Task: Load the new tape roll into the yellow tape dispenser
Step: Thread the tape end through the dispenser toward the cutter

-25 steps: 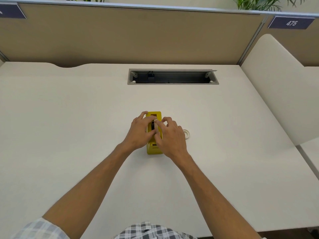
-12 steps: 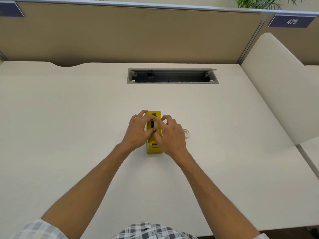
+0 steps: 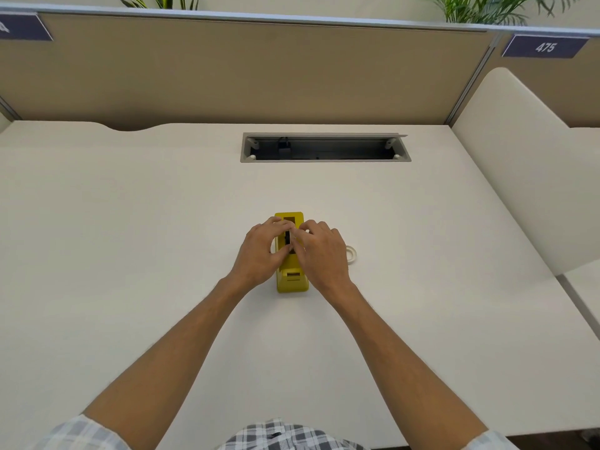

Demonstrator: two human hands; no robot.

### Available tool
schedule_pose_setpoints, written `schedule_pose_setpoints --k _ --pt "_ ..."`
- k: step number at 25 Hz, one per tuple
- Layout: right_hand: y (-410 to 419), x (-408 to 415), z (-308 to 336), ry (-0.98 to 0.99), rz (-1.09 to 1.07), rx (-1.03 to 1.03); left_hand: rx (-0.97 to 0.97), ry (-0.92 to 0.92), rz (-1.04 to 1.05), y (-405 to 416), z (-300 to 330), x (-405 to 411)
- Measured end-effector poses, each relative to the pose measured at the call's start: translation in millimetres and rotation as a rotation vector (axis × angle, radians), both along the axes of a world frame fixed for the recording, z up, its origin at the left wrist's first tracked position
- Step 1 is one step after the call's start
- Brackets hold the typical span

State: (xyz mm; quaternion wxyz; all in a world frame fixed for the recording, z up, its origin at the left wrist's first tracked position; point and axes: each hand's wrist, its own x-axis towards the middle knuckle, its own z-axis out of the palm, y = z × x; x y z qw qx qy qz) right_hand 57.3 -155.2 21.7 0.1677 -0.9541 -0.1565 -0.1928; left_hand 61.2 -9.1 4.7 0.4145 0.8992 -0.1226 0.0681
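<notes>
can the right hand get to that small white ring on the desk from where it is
Probably yes: the white ring lies on bare desk just beside the right hand, nothing between them, though that hand is busy at the yellow dispenser.

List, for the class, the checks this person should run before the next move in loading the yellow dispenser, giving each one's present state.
1. Yellow tape dispenser flat on the desk: ok.
2. Left hand steadies the dispenser: ok.
3. Right hand works at the slot: ok.
4. Roll seated on its hub: cannot tell, fingers cover it.
5. White ring clear of the hands: ok.
6. Tape end fed to the cutter: cannot tell.
</notes>
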Motion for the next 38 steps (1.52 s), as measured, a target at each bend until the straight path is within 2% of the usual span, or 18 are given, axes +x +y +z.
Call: schedule_pose_setpoints --k 9,22,26,29,38 --pt "-0.8 5.7 -0.5 -0.083 0.036 -0.016 0.007 -0.045 0.009 -1.2 -4.4 -4.2" --pt "4.2 11.9 -3.2 0.021 0.045 -0.129 0.063 -0.007 0.051 -2.6 -7.6 -6.0" --pt "4.1 10.7 -7.2 0.069 0.057 -0.148 0.020 -0.026 0.031 -0.8 -8.1 -6.1" --pt "2.9 3.6 -7.5 0.061 0.052 -0.130 -0.038 -0.037 0.033 -0.5 -9.2 -6.7" --pt "3.6 -17.0 -14.8 0.074 -0.003 -0.035 -0.053 0.077 0.037 0.1 -14.4 -7.4"
